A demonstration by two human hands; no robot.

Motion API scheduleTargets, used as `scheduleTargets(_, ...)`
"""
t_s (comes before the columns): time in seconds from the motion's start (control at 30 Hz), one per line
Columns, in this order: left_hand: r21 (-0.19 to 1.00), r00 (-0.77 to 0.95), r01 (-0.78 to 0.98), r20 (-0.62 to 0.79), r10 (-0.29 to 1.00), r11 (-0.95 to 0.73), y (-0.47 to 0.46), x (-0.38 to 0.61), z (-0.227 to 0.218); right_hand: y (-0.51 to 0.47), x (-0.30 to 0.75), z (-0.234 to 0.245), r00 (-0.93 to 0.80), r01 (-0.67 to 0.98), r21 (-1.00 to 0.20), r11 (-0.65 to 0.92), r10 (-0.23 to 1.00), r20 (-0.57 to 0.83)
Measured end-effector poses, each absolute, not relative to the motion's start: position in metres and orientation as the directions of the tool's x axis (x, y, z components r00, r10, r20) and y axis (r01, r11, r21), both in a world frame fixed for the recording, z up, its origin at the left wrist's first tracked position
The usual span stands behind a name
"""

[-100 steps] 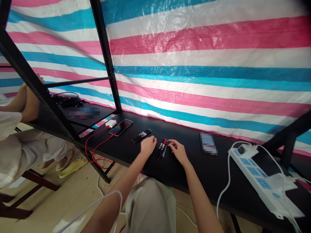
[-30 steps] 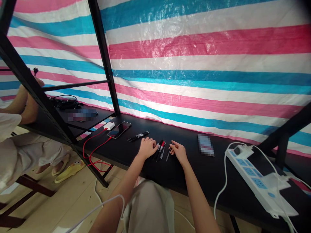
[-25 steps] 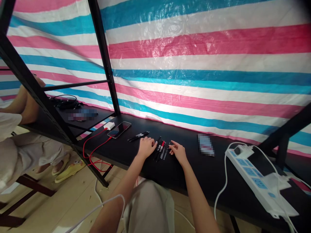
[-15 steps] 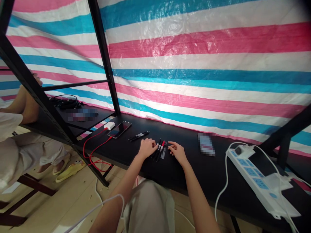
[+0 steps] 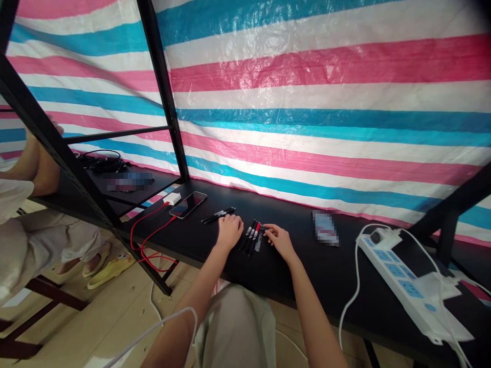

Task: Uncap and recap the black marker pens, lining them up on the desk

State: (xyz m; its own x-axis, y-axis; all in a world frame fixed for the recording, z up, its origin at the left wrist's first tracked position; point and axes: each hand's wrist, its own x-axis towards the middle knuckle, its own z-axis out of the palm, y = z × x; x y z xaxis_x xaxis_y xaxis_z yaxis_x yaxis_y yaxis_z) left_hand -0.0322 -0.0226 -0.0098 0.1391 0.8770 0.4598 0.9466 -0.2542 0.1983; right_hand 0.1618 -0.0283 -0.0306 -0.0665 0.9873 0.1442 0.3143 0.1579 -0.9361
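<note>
A small row of pens (image 5: 253,236), black ones and one with a red cap, lies side by side on the black table (image 5: 307,266). My left hand (image 5: 229,230) rests palm down just left of the row, fingers loosely together and holding nothing. My right hand (image 5: 277,240) lies on the table at the right of the row, its fingertips touching the rightmost pen. Two more black pens (image 5: 218,214) lie a little farther back on the left.
A phone (image 5: 187,203) with a red cable (image 5: 148,225) and a white charger (image 5: 172,198) lies at the left. A blurred card (image 5: 326,228) and a white power strip (image 5: 406,283) are at the right. Another person (image 5: 34,214) sits at the far left behind a black frame post (image 5: 169,102).
My hands pushed the spread pens together into a tight row. My left hand has since drawn slightly left off the pens; my right fingertips stay against them.
</note>
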Motion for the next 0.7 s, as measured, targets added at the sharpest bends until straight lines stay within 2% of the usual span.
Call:
scheduleTargets(0.17,0.148,-0.093,0.989,0.604,0.792,0.004,-0.018,-0.042,-0.008,-0.030,0.162,-0.029,-0.078,0.305,-0.938,0.165,0.986,0.148)
scheduleTargets(0.37,0.173,-0.252,0.967,0.588,0.768,0.185,-0.010,-0.055,-0.016,-0.031,0.162,-0.030,-0.081,0.276,-0.945,0.176,0.984,0.159)
scheduleTargets(0.7,0.181,-0.143,0.982,0.485,0.863,0.061,-0.009,-0.054,-0.018,-0.032,0.163,-0.028,-0.087,0.261,-0.950,0.173,0.984,0.155)
